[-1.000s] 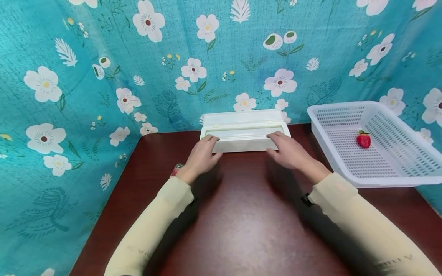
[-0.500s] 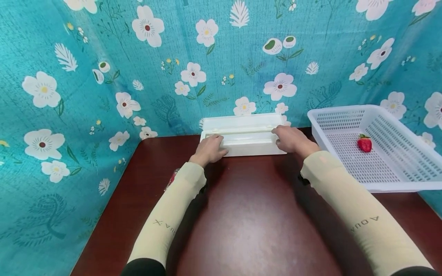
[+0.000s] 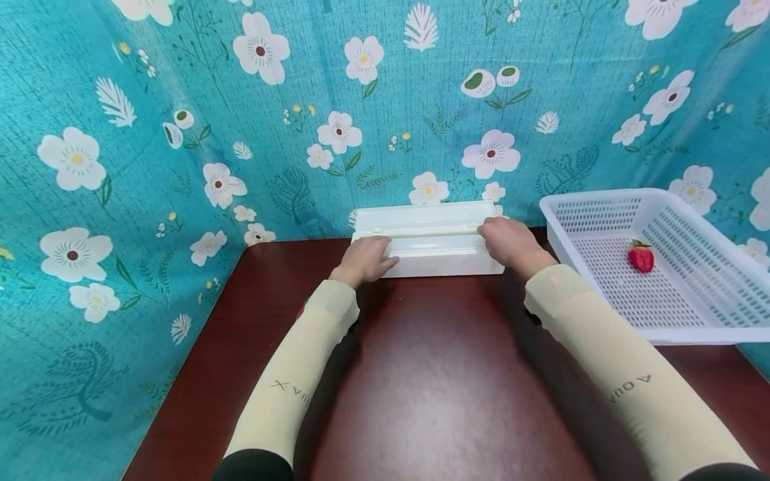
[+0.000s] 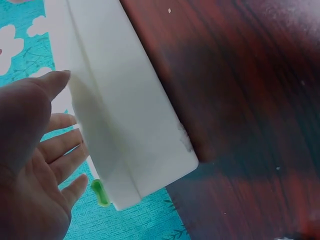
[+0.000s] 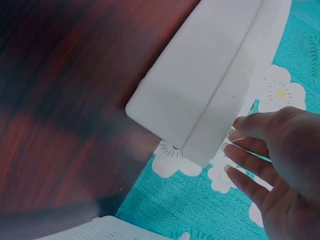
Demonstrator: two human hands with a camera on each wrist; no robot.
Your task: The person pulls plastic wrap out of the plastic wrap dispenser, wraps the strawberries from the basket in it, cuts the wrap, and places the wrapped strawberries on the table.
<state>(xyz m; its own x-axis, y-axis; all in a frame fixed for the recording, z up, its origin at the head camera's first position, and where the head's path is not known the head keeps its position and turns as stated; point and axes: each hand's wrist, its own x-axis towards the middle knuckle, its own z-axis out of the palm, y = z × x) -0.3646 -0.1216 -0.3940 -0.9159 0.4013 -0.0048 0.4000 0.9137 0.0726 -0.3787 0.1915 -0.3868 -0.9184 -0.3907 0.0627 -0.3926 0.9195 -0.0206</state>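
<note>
A long white box [image 3: 442, 262], shaped like a cling film dispenser, lies at the back of the table with its hinged lid [image 3: 424, 215] tipped back. My left hand [image 3: 363, 259] holds the box's left end. In the left wrist view its thumb [image 4: 59, 82] touches the upper edge, with the fingers [image 4: 65, 145] behind. At the other end my right hand [image 3: 511, 244] grips with curled fingers. The right wrist view has its thumb [image 5: 250, 123] at the edge and fingers [image 5: 250, 162] behind. Whether clear film lies between the fingertips cannot be told.
A white slotted basket [image 3: 580, 280] stands at the right, holding a strawberry [image 3: 641, 257]. A small red thing [image 3: 301, 310] lies mostly hidden behind my left forearm. Close behind the box is a blue flowered cloth [image 3: 337, 160]. A green piece [image 4: 100, 192] sits at the box's left end.
Both hands have moved in from in front of the box onto its ends, and the right hand's fingers have curled. The left forearm now covers more of the small red thing.
</note>
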